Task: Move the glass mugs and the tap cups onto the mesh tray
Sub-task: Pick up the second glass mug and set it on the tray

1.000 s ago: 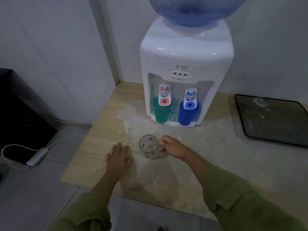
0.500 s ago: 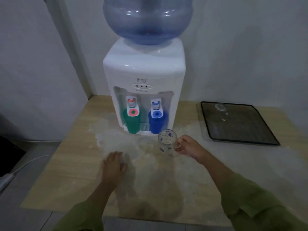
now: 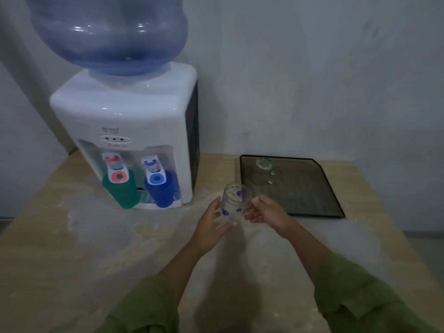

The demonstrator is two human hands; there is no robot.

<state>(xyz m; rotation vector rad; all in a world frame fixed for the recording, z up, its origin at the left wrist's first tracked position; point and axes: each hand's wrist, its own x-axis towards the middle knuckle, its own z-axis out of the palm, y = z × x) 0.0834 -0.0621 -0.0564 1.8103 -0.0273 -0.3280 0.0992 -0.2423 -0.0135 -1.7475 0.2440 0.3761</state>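
Observation:
A clear glass mug (image 3: 233, 203) with blue dots is lifted off the table and tilted, its base turned toward me. My right hand (image 3: 265, 211) grips its handle side and my left hand (image 3: 211, 224) cups its left wall. The black mesh tray (image 3: 312, 203) lies just right of the mug, with another clear glass mug (image 3: 263, 164) on its far left corner. A green cup (image 3: 121, 189) sits under the red tap and a blue cup (image 3: 160, 189) under the blue tap.
The white water dispenser (image 3: 129, 116) with its big blue bottle (image 3: 108, 32) stands at the back left of the wooden table (image 3: 60, 248). The wall runs close behind the tray. The table's right edge lies beyond the tray.
The mug has been lifted off the table and carried right toward the tray. My left hand left the tabletop and came up to hold the mug. The view swung to the right.

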